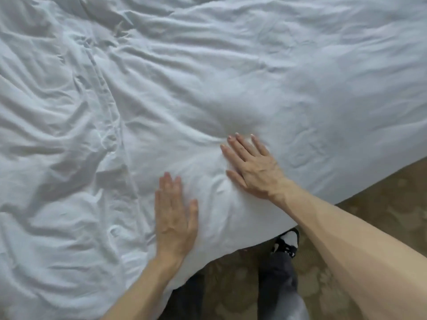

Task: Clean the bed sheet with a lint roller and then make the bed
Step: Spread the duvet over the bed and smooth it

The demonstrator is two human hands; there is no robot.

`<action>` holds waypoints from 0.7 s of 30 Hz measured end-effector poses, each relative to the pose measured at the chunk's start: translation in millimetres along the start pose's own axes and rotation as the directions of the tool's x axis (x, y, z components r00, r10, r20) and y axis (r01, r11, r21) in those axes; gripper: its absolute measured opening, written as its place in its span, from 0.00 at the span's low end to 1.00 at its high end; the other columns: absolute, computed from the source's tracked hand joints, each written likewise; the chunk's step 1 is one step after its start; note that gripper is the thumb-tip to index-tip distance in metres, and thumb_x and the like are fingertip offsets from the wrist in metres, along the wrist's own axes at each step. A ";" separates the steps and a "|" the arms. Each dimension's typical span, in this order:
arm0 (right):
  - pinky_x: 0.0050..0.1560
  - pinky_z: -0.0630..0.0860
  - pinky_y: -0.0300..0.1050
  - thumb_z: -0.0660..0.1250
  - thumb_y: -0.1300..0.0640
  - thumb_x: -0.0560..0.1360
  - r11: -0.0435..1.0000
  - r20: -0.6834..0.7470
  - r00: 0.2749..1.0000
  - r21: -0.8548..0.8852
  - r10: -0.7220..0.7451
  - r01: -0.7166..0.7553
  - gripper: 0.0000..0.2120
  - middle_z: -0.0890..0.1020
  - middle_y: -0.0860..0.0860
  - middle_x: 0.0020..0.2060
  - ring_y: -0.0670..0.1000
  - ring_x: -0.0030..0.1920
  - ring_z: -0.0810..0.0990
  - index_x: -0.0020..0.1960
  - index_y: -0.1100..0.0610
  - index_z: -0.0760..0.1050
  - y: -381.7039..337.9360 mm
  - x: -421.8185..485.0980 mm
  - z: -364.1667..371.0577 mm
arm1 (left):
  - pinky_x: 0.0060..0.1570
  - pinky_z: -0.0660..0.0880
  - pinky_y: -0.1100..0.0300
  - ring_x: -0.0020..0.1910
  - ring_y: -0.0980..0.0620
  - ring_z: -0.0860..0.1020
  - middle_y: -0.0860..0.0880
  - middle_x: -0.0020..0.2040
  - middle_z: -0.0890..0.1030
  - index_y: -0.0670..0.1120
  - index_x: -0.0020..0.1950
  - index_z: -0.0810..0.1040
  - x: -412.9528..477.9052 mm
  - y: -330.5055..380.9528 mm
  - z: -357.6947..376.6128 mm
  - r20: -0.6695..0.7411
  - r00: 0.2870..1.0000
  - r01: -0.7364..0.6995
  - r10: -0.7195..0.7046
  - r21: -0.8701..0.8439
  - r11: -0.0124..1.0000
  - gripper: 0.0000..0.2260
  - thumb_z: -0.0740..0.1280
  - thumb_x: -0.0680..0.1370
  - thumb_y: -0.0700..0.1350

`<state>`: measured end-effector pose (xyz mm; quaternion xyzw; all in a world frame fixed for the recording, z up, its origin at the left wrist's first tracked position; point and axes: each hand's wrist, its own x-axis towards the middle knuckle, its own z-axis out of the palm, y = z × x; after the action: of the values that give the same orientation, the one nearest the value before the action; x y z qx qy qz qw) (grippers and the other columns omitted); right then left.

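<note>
1. A patterned tan carpet (381, 204) shows at lower right, beside a bed whose rumpled white bed sheet (208, 65) fills most of the view.
2. The left hand (174, 218) lies flat on the sheet near the bed's near corner. Its fingers are straight and close together, the thumb is out to the side, and it holds nothing.
3. The right hand (251, 167) presses palm-down just beyond it, fingers straight and spread, the tips sunk slightly into the soft fabric; it grips nothing.
4. The two hands are near each other but apart, with a puffed fold of sheet between them.
5. The sheet's edge runs diagonally from bottom centre up to the right border, draped over the bed's side above the carpet.
6. Deep creases cross the sheet at left, while the stretch at upper right lies smoother.
7. Dark trouser legs (275, 278) and a black-and-white shoe (287, 241) stand on the carpet, close against the corner.
</note>
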<state>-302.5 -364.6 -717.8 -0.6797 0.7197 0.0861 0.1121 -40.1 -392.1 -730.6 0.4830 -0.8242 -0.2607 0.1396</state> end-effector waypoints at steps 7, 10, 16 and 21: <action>0.80 0.41 0.56 0.38 0.34 0.80 0.953 0.010 0.954 -0.039 0.301 -0.300 0.35 0.46 0.54 0.82 0.54 0.81 0.42 0.83 0.49 0.42 189.6 -70.7 17.4 | 0.79 0.41 0.40 0.83 0.45 0.47 0.43 0.84 0.50 0.48 0.84 0.53 113.8 26.5 37.3 -0.195 0.824 0.557 -0.532 0.104 0.824 0.36 0.48 0.80 0.64; 0.79 0.38 0.59 0.39 0.32 0.81 0.906 0.030 0.906 0.001 0.423 -0.424 0.35 0.41 0.55 0.81 0.55 0.81 0.37 0.82 0.47 0.37 253.9 -106.6 21.9 | 0.78 0.40 0.39 0.83 0.45 0.48 0.44 0.84 0.51 0.50 0.84 0.52 144.9 103.8 94.2 -0.234 0.805 0.582 -0.545 0.139 0.801 0.33 0.48 0.81 0.63; 0.79 0.38 0.56 0.39 0.36 0.82 0.815 0.171 0.841 0.211 0.514 -0.540 0.32 0.39 0.54 0.81 0.53 0.81 0.35 0.82 0.46 0.38 382.7 -167.9 22.9 | 0.79 0.38 0.46 0.83 0.45 0.45 0.43 0.84 0.47 0.48 0.84 0.48 192.7 364.3 267.1 -0.162 0.897 0.427 -0.410 0.082 0.901 0.38 0.41 0.77 0.66; 0.80 0.49 0.54 0.50 0.51 0.85 0.654 0.057 0.733 0.410 0.677 -0.636 0.25 0.52 0.57 0.81 0.55 0.81 0.47 0.81 0.52 0.56 476.9 -209.6 10.8 | 0.80 0.49 0.44 0.82 0.52 0.53 0.47 0.82 0.60 0.47 0.80 0.65 167.4 514.0 331.6 0.327 0.831 -0.423 0.450 -0.156 0.893 0.28 0.50 0.84 0.58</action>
<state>-767.2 -131.4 -683.4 -0.3382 0.9226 -0.0635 0.1741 -654.5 -235.5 -717.6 0.2211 -0.9133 -0.3362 0.0629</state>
